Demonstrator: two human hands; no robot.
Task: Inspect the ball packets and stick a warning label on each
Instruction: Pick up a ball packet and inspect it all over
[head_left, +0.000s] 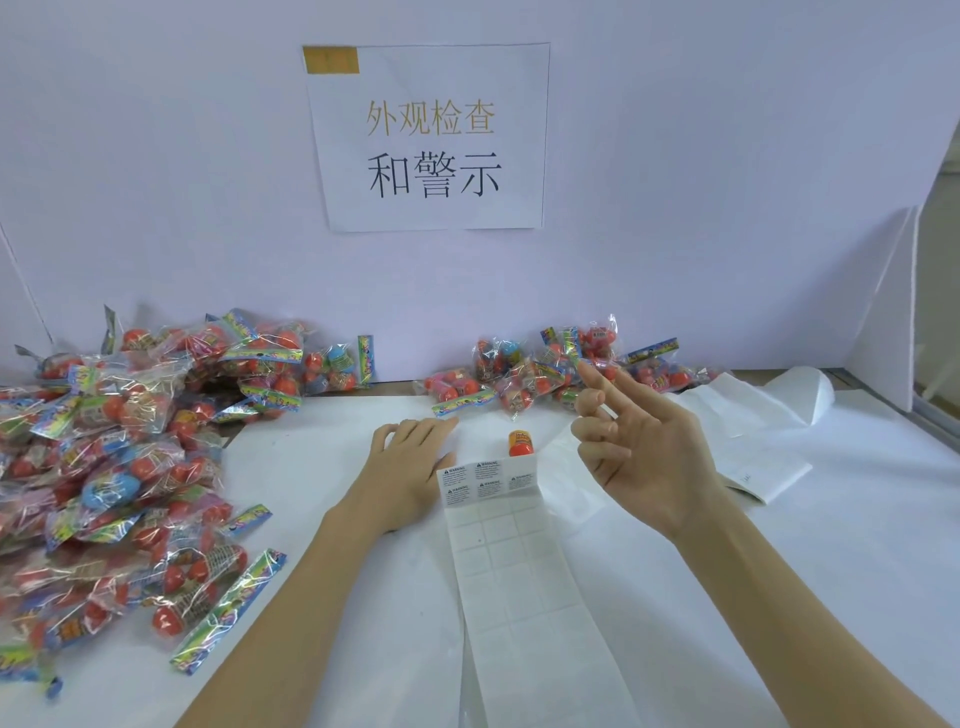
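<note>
Two hands, fingers relaxed | left hand (410, 462) flat beside label sheet (498, 519) | right hand (644, 457) raised, empty

My left hand (413, 462) lay palm down, fingers straight and together, forearm stretched forward. My right hand (641, 457) was raised, palm turned leftward, index finger extended upward, the other fingers loosely curled, holding nothing I could see.

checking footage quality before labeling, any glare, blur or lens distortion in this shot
Head view: light is soft and even, with faint shadows under the left hand and right hand. Small glints on the cellophane ball packets hide some print. Wide-angle bending curves the table edge and the packets at the frame's left edge look smeared. The warning label sheet text is too small to read.
</note>
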